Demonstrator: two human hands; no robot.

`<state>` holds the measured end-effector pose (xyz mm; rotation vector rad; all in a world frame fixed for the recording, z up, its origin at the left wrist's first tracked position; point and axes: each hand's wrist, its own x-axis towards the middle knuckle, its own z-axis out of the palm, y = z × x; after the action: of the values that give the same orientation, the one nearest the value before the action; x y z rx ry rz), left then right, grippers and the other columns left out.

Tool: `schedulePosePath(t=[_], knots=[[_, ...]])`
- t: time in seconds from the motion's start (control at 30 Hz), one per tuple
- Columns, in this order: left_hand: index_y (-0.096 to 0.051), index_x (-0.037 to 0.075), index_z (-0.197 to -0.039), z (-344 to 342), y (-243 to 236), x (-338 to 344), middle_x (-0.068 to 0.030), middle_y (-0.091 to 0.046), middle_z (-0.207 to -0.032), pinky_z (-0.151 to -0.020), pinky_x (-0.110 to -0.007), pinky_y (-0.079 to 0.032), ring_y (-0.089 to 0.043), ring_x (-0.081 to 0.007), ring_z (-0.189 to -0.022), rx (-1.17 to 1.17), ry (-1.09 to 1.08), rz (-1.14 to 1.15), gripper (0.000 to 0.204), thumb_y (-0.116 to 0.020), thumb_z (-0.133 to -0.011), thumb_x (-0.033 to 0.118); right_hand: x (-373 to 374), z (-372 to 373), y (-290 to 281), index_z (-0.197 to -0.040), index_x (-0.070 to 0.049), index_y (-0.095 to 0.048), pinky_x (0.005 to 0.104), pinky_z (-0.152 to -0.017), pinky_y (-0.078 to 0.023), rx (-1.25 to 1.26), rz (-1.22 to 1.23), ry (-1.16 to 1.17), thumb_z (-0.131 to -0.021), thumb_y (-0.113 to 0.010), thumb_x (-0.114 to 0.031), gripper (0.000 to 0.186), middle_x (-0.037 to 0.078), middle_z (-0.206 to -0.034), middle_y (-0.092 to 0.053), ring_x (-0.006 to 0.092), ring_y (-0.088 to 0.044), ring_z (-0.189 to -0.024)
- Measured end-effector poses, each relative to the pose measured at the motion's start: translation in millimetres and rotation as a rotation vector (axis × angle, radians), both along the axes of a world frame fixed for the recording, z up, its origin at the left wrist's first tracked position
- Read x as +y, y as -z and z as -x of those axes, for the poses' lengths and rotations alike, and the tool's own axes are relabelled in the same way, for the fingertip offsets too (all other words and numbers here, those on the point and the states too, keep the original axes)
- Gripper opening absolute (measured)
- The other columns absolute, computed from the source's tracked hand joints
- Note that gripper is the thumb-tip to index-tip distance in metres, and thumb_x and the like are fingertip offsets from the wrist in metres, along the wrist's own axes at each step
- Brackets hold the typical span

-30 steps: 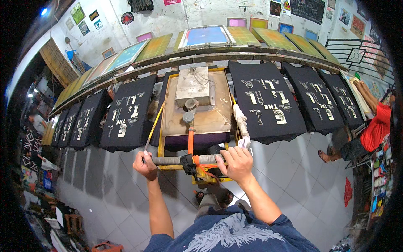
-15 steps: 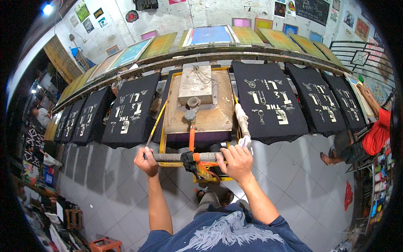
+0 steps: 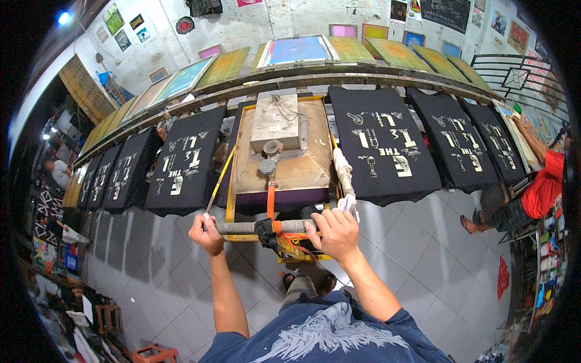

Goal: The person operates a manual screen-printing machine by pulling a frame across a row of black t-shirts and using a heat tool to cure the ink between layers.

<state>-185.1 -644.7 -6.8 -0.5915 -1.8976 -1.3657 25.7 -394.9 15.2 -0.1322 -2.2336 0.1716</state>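
Observation:
My left hand and my right hand both grip a grey horizontal handle bar at the near end of a yellow-framed printing screen. The screen lies flat over a dark pallet on the long print table. A grey block weight sits on top of the screen, with an orange strap running down to the bar. A white rag hangs along the frame's right side, beside my right hand.
Black shirts with pale prints lie in a row left and right of the screen. Coloured screens lean against the back wall. A person in a red top stands at the right. The floor has grey tiles.
The view has shifted slightly; both hands keep their grip on the bar and the screen stays over the same pallet.

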Motion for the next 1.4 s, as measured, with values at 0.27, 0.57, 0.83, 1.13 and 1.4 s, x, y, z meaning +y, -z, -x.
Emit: schedulePosePath(t=[0.27,0.57,0.83,1.13,1.4], knots=[[-0.057,-0.001,-0.07,2.4,2.4,-5.3,-0.007,-0.06,-0.063,-0.057,-0.033,-0.042,-0.054,-0.0156,-0.058,-0.008,0.011,0.03,0.032,-0.057,-0.099,0.012,0.5,0.5,1.0,-0.089,-0.01,-0.069,0.0357,-0.066,-0.042,0.003,-0.001,-0.005,-0.087,-0.075,-0.032,0.023,0.002,-0.078,-0.055,0.0203,-0.056,-0.075],[-0.058,0.0,-0.07,0.0,-1.1,-3.2,-0.0071,-0.06,-0.063,-0.057,-0.034,-0.042,-0.054,-0.0159,-0.058,-0.007,0.015,0.035,0.032,-0.057,-0.1,0.012,1.3,-0.2,0.3,-0.09,-0.01,-0.069,0.0365,-0.066,-0.042,-0.006,0.003,-0.009,-0.087,-0.075,-0.032,0.023,0.002,-0.078,-0.054,0.0206,-0.056,-0.074],[-0.059,0.0,-0.07,0.6,-1.0,-3.4,-0.0075,-0.059,-0.062,-0.057,-0.034,-0.042,-0.054,-0.0168,-0.057,-0.014,-0.003,0.04,0.033,-0.057,-0.1,0.016,1.5,0.9,2.0,-0.089,-0.011,-0.067,0.0369,-0.066,-0.041,0.004,0.006,-0.012,-0.087,-0.074,-0.032,0.022,0.002,-0.077,-0.053,0.021,-0.055,-0.073],[-0.054,0.0,-0.068,-0.5,-5.1,-0.6,-0.009,-0.059,-0.06,-0.053,-0.033,-0.042,-0.055,-0.0173,-0.054,0.007,0.006,0.031,0.032,-0.057,-0.098,0.012,2.0,0.6,-1.0,-0.088,-0.01,-0.068,0.0374,-0.066,-0.041,0.003,0.01,-0.018,-0.086,-0.075,-0.03,0.021,0.003,-0.076,-0.053,0.0215,-0.055,-0.073],[-0.053,0.0,-0.068,0.9,-4.6,0.2,-0.0089,-0.058,-0.059,-0.054,-0.033,-0.042,-0.055,-0.0169,-0.054,0.017,0.018,0.023,0.033,-0.057,-0.098,0.012,2.6,0.8,-0.8,-0.088,-0.01,-0.069,0.0372,-0.066,-0.042,0.002,0.013,-0.012,-0.086,-0.075,-0.03,0.021,0.003,-0.076,-0.053,0.0214,-0.056,-0.073]])
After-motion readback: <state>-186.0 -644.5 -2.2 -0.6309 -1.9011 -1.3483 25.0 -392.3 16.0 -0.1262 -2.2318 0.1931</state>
